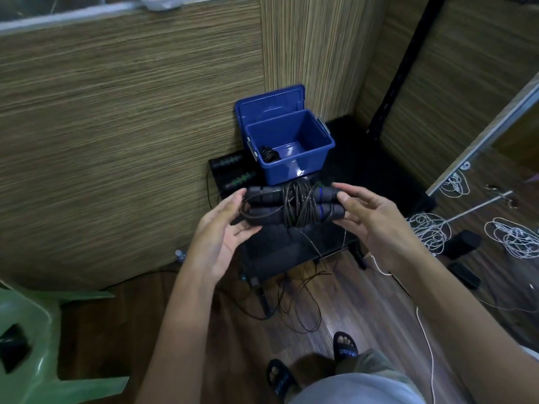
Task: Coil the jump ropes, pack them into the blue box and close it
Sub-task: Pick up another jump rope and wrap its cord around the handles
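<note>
At the centre of the frame, both hands held a coiled jump rope [291, 207] by its paired black handles. The left hand [221, 231] had its fingers curled around one end, the right hand [370, 217] pinching the other. Just above, the blue box [294, 153] stood open on the dark surface [364, 158], another coil [269, 154] inside.

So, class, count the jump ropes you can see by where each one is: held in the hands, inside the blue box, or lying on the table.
Held in the hands: 1
Inside the blue box: 1
Lying on the table: 1
Total: 3
</note>
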